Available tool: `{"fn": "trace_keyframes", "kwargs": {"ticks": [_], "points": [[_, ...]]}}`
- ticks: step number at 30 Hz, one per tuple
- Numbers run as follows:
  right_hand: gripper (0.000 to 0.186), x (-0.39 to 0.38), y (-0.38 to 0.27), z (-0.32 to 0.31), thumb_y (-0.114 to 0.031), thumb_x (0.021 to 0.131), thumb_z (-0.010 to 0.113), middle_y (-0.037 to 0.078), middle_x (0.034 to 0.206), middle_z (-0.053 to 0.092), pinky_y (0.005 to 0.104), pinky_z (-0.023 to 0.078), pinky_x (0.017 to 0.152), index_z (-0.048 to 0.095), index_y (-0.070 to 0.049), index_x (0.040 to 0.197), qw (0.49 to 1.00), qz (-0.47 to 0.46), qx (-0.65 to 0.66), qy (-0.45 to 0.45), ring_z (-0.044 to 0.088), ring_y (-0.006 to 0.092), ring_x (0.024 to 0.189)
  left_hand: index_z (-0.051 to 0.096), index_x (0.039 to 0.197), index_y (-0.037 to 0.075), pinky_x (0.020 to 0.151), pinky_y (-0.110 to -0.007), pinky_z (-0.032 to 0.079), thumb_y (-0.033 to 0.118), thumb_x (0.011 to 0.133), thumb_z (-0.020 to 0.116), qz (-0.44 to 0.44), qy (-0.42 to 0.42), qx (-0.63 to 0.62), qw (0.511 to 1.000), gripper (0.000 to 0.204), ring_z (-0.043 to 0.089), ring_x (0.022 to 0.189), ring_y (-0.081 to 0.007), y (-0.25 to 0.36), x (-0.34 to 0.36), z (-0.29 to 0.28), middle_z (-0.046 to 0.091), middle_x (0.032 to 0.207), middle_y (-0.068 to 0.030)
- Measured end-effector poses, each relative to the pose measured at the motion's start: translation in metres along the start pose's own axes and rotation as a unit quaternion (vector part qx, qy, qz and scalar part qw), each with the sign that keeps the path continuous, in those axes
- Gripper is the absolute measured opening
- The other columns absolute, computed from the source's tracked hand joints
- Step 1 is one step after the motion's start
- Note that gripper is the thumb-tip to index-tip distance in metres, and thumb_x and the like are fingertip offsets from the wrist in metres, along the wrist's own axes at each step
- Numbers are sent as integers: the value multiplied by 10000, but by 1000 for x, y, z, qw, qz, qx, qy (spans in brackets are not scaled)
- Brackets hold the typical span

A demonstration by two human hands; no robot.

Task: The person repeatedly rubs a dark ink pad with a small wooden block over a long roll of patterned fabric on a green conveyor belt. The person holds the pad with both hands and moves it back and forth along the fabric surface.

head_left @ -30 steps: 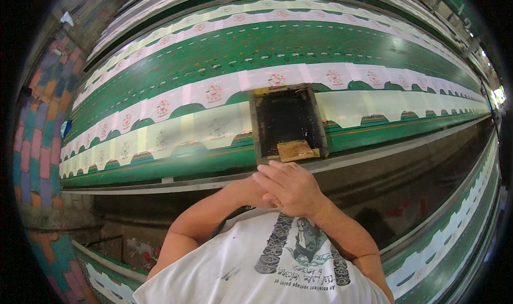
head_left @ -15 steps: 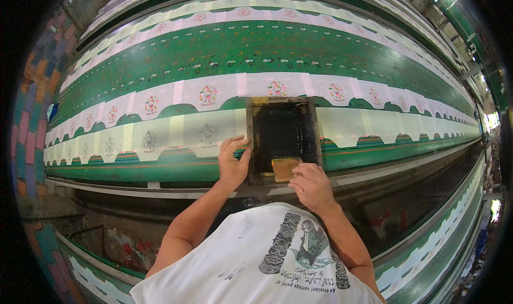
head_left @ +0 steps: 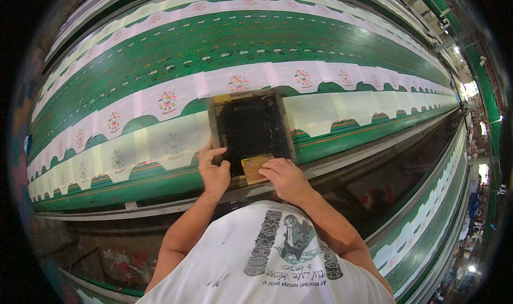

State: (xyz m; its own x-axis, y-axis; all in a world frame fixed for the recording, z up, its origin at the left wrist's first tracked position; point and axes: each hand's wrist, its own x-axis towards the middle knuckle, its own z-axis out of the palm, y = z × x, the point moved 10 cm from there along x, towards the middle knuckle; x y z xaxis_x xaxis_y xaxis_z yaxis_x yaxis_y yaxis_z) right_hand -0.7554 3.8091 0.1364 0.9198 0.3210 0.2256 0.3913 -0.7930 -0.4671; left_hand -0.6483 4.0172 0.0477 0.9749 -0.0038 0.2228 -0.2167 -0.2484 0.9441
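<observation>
A screen-printing frame point(head_left: 213, 117) with a dark, ink-covered mesh lies on a row of pale fabric pieces point(head_left: 315, 117) along the near edge of a green table. At its lower left side is my left hand point(head_left: 215, 173), fingers curled at the outer edge and thumb toward the mesh. My right hand point(head_left: 286, 178) is closed on the right end of a squeegee point(head_left: 256, 169), a flat brown block resting at the near end of the mesh. The squeegee's lower edge is hidden. Left of the frame, a fabric piece carries a grey round print point(head_left: 173, 144).
White fabric pieces with colourful round prints point(head_left: 238, 83) form another row just beyond. The long green table point(head_left: 214, 37) holds further rows at the back. A metal rail point(head_left: 160, 209) edges its near side. Another green table point(head_left: 422, 240) with fabric runs along the right.
The view has turned, so the table now slants up to the right. My left hand has come in against the frame's side. My right hand keeps hold of the squeegee at the near end.
</observation>
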Motion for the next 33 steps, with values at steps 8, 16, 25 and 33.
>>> {"fn": "trace_keyframes", "kwargs": {"ticks": [8,16,25,33], "points": [[359,-49,65,-46,-17,893,720,134,1295,715,495,563,1077,775,-39,1248,999,0,1,42,686,357,1252,767,990,48,1225,-484,439,-148,767,699,60,4,-30,998,305,568,1480,-424,40,-11,81,608,1603,-296],[384,-102,170,-118,54,848,710,147,1289,732,500,571,1091,777,-28,1217,997,-5,-4,71,697,386,1246,786,993,47,1219,-485,453,-117,766,721,33,19,-3,999,287,584,1467,-446,53,-36,212,609,1591,-326],[405,-102,201,-158,59,859,726,139,1250,739,494,573,1043,752,-17,1257,996,-32,67,59,702,375,1191,705,949,36,1231,-443,435,-139,804,714,19,14,-21,999,228,588,1495,-363,66,-47,250,612,1644,-242],[358,-85,194,-142,-21,869,721,124,1161,743,500,567,986,758,-33,1225,996,-81,-22,-31,709,369,1118,684,893,39,1224,-431,440,-138,772,734,-33,7,-25,999,220,609,1475,-349,42,-45,256,623,1646,-233]]}}
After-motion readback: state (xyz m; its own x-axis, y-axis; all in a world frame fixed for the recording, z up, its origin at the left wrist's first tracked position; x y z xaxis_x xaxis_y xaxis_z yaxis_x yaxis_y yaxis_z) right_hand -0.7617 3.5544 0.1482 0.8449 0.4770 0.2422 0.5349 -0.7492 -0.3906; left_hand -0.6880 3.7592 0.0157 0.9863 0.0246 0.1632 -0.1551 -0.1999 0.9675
